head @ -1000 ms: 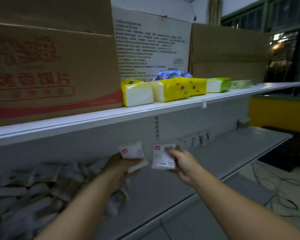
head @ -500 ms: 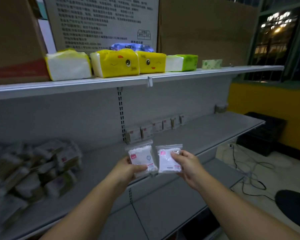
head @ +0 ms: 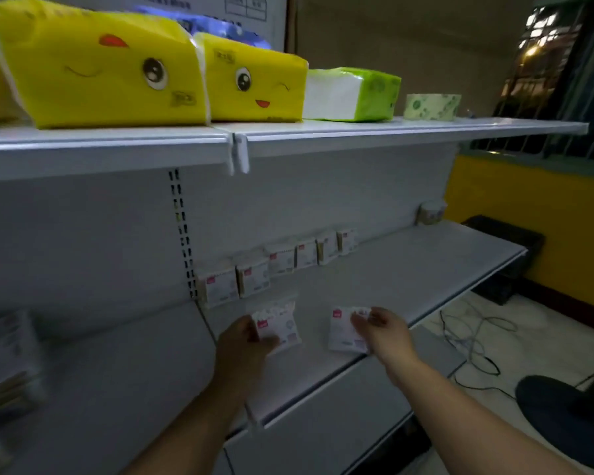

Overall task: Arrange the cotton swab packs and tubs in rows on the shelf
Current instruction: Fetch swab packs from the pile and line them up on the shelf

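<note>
Your left hand [head: 244,341] grips one cotton swab pack [head: 280,325], thumb curled across its lower front and fingers behind it, so the red label at its top left corner shows. Your right hand [head: 381,332] pinches a second pack [head: 342,332] by its upper right part, fingertips over the top edge. Both packs stand upright and face you, apart from each other, over the middle shelf [head: 408,269] and a little in front of its back wall; motion blur keeps you from telling whether their lower edges touch the shelf. Behind them a row of packs [head: 282,260] runs along the back wall, six in all, standing side by side from the slotted upright post towards the right. Well beyond the row's right end, a small round tub [head: 432,212] sits against the back wall. At the far left of the same shelf lies a blurred pile of packs [head: 7,354]. On the upper shelf [head: 357,132] two yellow tissue packs [head: 254,84] with cartoon faces sit side by side, then a green and white tissue pack [head: 352,94], then a pale green patterned roll [head: 432,106]. On the floor to the right lie loose cables [head: 470,341] and a dark round base [head: 563,416].
</note>
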